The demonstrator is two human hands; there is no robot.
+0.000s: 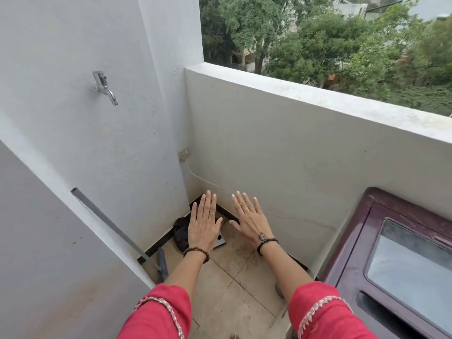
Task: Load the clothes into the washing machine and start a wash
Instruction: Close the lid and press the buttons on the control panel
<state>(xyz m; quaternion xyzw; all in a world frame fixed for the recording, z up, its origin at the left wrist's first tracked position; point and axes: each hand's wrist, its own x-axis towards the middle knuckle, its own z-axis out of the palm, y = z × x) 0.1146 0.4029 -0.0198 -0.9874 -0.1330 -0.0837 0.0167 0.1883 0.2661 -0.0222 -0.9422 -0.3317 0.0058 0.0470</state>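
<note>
My two hands are held out flat in front of me, palms down, fingers straight and holding nothing; my left hand (205,222) wears one ring and one brown bead bracelet, my right hand (250,220) one black thread band at the wrist; they hover side by side, a small gap between the thumbs, both arms in red sleeves (160,314) with pale trim. Below them lies the beige tiled floor (234,287); under my left hand sits one dark crumpled bundle of cloth (181,232) in the corner (whether it is laundry I cannot tell). To my right, one maroon top-loading washing machine (354,253) stands against the white parapet wall (293,148), its lid with the grey window (415,265) closed. On the white wall to my left is one metal tap (105,88); one grey pipe (110,226) leans slantwise below it; beyond the parapet, green trees (318,40).
</note>
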